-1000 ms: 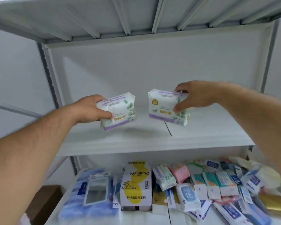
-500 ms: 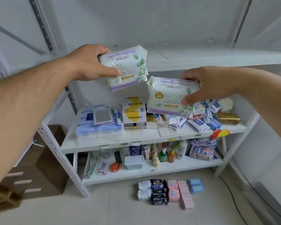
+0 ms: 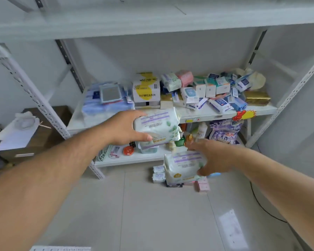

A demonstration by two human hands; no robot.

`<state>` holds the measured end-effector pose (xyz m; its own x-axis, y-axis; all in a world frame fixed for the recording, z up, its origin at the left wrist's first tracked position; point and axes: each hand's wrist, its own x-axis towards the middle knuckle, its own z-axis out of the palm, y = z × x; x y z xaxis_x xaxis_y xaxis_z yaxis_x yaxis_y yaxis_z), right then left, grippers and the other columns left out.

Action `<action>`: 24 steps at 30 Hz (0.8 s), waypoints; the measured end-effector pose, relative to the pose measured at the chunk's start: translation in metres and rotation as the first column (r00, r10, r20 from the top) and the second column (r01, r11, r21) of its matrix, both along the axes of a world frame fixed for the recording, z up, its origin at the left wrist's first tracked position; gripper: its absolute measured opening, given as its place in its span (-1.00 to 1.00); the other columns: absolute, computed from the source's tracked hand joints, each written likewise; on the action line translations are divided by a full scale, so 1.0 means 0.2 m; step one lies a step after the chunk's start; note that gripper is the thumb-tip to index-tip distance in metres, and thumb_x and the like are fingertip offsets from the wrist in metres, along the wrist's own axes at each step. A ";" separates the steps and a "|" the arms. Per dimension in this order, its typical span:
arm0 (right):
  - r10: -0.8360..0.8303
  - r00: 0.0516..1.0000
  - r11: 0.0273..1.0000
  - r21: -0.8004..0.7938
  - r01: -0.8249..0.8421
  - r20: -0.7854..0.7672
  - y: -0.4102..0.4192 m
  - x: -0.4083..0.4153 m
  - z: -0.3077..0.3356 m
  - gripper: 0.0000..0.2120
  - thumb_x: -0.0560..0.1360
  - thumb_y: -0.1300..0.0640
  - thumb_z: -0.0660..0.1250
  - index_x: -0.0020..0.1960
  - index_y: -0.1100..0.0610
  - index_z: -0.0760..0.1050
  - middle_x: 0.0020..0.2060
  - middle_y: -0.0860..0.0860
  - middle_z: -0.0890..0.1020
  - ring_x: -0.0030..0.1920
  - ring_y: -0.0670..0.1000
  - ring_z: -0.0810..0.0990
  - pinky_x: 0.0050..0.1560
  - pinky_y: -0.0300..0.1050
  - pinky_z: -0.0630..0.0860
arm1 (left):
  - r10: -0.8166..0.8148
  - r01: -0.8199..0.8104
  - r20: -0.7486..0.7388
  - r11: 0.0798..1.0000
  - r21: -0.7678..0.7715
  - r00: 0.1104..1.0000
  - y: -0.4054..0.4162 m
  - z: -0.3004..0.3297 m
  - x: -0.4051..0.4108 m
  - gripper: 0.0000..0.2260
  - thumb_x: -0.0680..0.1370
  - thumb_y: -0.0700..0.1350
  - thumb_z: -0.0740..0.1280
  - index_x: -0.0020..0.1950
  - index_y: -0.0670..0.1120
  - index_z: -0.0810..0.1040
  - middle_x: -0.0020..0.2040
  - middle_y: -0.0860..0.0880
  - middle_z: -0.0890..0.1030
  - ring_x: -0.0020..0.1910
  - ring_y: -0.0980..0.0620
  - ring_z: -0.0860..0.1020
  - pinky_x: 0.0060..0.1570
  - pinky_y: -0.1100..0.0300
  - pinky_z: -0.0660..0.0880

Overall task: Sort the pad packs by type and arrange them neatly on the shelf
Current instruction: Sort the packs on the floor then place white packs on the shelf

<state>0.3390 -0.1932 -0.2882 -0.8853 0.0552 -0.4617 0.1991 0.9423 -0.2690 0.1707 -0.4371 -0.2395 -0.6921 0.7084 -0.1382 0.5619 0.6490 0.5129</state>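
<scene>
My left hand [image 3: 123, 130] is gripping a white soft pad pack with purple stripes and green leaves [image 3: 157, 128], my right hand [image 3: 213, 158] is gripping a matching pack with a yellow badge [image 3: 182, 168], both in front of the white metal shelf [image 3: 225, 113]; print too blurred to read.

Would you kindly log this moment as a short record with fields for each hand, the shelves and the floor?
left hand: grips upper pack
right hand: grips lower pack
pack type: both white with purple stripes and leaf print
middle shelf: mixed packs and boxes, unsorted
floor: small packs lying before the rack, partly hidden by the lower pack
</scene>
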 end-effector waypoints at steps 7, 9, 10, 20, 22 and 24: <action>-0.061 0.996 0.996 -0.059 0.065 0.073 0.06 0.08 -0.58 -0.40 0.34 -0.12 0.51 0.32 -0.14 0.39 0.12 -0.10 0.46 0.04 -0.01 0.53 0.07 -0.07 0.54 | 0.070 -0.055 0.115 0.990 -0.128 0.991 0.05 -0.72 0.03 -0.25 0.33 0.11 0.57 0.46 0.07 0.37 0.29 0.03 0.46 0.19 0.08 0.46 0.14 0.25 0.39; -0.110 0.990 0.990 -0.080 0.118 0.093 0.05 0.05 -0.73 -0.37 0.36 -0.11 0.50 0.36 -0.12 0.37 0.16 -0.09 0.46 0.08 0.02 0.54 0.09 -0.01 0.56 | 0.083 -0.057 0.155 0.984 -0.167 0.984 0.06 -0.90 -0.01 -0.22 0.35 0.08 0.55 0.50 0.04 0.31 0.34 0.03 0.41 0.21 0.09 0.43 0.16 0.25 0.39; -0.128 0.987 0.988 -0.076 0.135 0.095 0.03 0.04 -0.79 -0.36 0.37 -0.10 0.50 0.39 -0.09 0.35 0.19 -0.08 0.46 0.10 0.03 0.54 0.10 0.01 0.56 | 0.092 -0.060 0.168 0.981 -0.184 0.982 0.07 -0.98 -0.03 -0.23 0.36 0.05 0.54 0.51 0.02 0.30 0.34 0.03 0.40 0.19 0.10 0.42 0.12 0.27 0.38; -0.209 0.966 0.972 -0.075 0.222 0.154 -0.01 -0.26 -1.71 -0.41 0.45 0.00 0.44 0.41 0.01 0.30 0.28 -0.03 0.37 0.11 0.06 0.56 0.07 -0.04 0.57 | 0.164 -0.094 0.292 0.966 -0.239 0.942 0.16 -1.95 -0.39 -0.36 0.33 0.00 0.48 0.38 0.06 0.37 0.23 0.08 0.34 0.06 0.14 0.45 -0.01 0.25 0.46; -0.226 0.960 0.967 -0.079 0.242 0.167 0.01 -0.33 -1.93 -0.40 0.45 0.01 0.44 0.42 -0.03 0.30 0.29 -0.04 0.33 0.07 0.06 0.58 0.01 -0.08 0.57 | 0.177 -0.104 0.291 0.963 -0.250 0.940 0.18 -2.17 -0.42 -0.40 0.35 -0.01 0.48 0.36 0.08 0.38 0.20 0.12 0.29 0.05 0.13 0.49 0.04 0.19 0.52; -0.230 0.958 0.967 -0.075 0.245 0.169 0.04 -0.40 -2.19 -0.40 0.45 0.02 0.44 0.42 -0.06 0.30 0.29 -0.06 0.32 0.07 0.06 0.58 -0.04 -0.10 0.57 | 0.169 -0.087 0.293 0.958 -0.273 0.941 0.21 -2.42 -0.46 -0.45 0.36 -0.01 0.46 0.32 0.10 0.40 0.19 0.13 0.28 0.01 0.14 0.51 0.06 0.16 0.53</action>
<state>0.2595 -0.1857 -0.7254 -0.7676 0.2046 -0.6074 0.4611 0.8346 -0.3015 0.0790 -0.3957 -0.7226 -0.6680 0.5296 -0.5228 0.3046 0.8356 0.4572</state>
